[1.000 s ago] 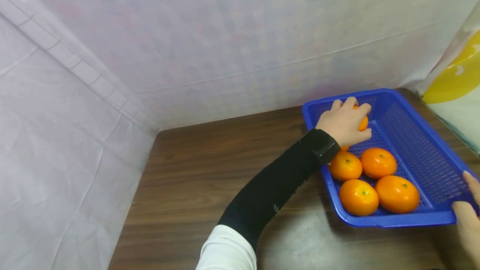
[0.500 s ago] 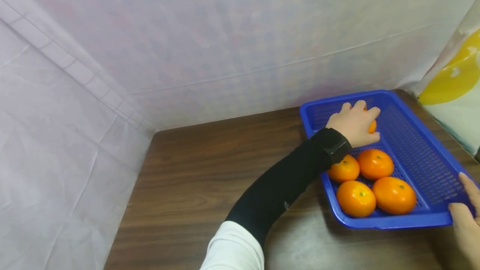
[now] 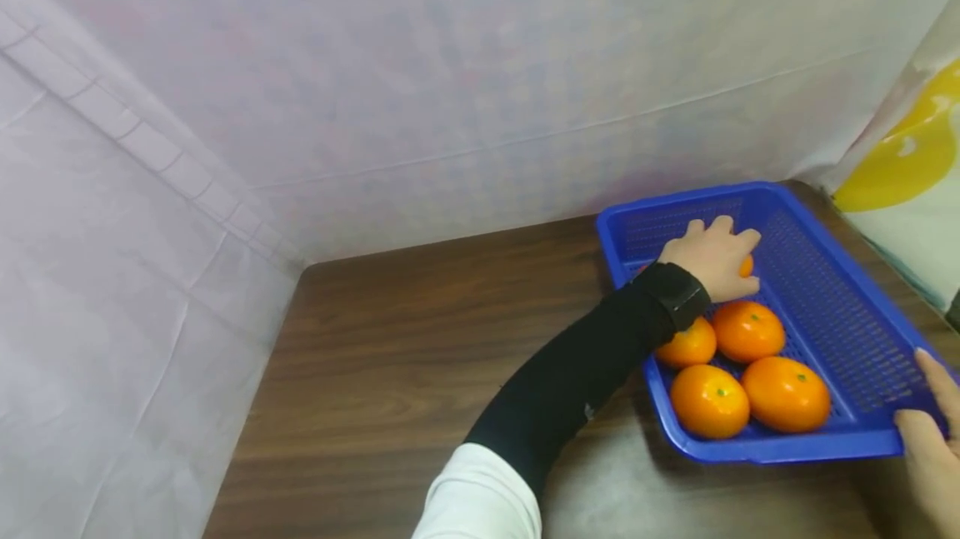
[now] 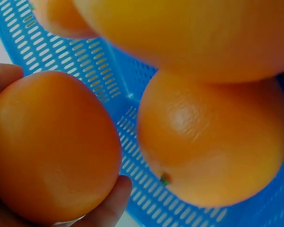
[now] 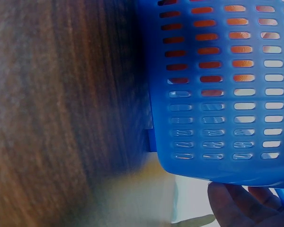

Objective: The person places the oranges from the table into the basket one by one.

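My left hand [image 3: 708,260] reaches into the far part of a blue perforated plastic basket [image 3: 843,306]. It grips an orange [image 4: 57,146], which is mostly covered by the fingers in the head view. Several more oranges [image 3: 748,331] sit in the near left part of the basket. One with a green stem spot [image 4: 217,142] lies right beside the held fruit in the left wrist view. At the near right corner, my right hand [image 3: 933,447] holds the basket rim between thumb and fingers. The right wrist view shows those fingertips [image 5: 222,203] against the rim.
The basket stands on a dark wood-grain table [image 3: 420,356], close to its back edge. A pale cloth wall [image 3: 480,89] rises behind and on the left. At the right hangs white material with a yellow print [image 3: 903,156].
My left hand has shifted right and slightly nearer inside the basket, keeping its grip on the orange. The right hand stays on the rim, and the head view has turned a little.
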Available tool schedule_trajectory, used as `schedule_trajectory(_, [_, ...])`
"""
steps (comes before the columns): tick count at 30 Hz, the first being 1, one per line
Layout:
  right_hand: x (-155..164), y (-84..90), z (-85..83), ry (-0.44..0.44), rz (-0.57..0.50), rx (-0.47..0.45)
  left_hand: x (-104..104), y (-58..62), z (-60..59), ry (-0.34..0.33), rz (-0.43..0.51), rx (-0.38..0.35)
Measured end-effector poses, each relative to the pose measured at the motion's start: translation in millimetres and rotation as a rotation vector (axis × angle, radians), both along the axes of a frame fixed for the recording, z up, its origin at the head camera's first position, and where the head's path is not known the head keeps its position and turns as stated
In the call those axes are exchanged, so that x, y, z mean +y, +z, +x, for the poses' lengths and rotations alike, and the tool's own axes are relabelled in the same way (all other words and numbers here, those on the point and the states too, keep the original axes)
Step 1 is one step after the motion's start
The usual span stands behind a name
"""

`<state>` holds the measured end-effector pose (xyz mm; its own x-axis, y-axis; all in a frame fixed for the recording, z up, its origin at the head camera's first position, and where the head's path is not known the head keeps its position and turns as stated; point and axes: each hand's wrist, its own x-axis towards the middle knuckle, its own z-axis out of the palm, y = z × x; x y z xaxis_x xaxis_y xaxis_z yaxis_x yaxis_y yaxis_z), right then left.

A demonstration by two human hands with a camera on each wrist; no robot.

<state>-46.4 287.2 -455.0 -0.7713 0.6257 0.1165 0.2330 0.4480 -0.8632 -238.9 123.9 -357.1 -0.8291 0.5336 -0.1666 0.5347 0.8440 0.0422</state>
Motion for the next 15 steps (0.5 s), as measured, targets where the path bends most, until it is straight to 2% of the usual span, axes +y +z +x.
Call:
schedule_trajectory(7, [-1.5, -8.5, 1.3, 0.013, -0.054, 0.076, -2.5, -8.6, -0.3, -0.003, -0.004, -0.013])
schedule_trajectory(15, [0.5, -9.3, 2.4, 0.008, -0.022, 0.104, 1.2, -10.2, -1.8, -0.016, 0.003, -0.022])
